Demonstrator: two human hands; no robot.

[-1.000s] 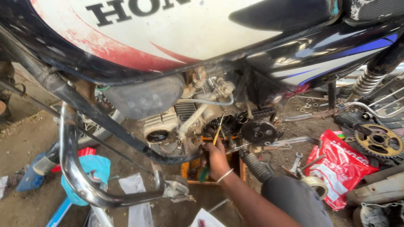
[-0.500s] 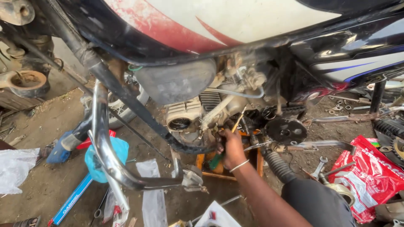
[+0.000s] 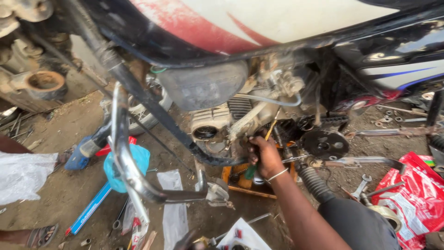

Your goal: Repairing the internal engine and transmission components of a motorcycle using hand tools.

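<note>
My right hand (image 3: 264,155), with a thin bracelet on the wrist, is closed around a screwdriver (image 3: 270,130) with a green handle end (image 3: 250,172). The shaft points up into the motorcycle engine (image 3: 231,115), just below the carburettor (image 3: 282,83). The hand sits between the finned cylinder and the round black side cover (image 3: 325,144). My left hand is out of view. The red-and-white fuel tank (image 3: 259,23) fills the top of the view.
A chrome crash bar (image 3: 122,157) juts out at the left. An orange tool tray (image 3: 240,183) lies under the engine. A red plastic bag (image 3: 411,194), spanners (image 3: 360,185) and a blue bag (image 3: 127,164) litter the dirt floor. Another person's sandalled foot (image 3: 41,235) shows at the bottom left.
The view has swung left and closer to the engine. My right hand has stayed at the engine with the screwdriver, shifting only slightly.
</note>
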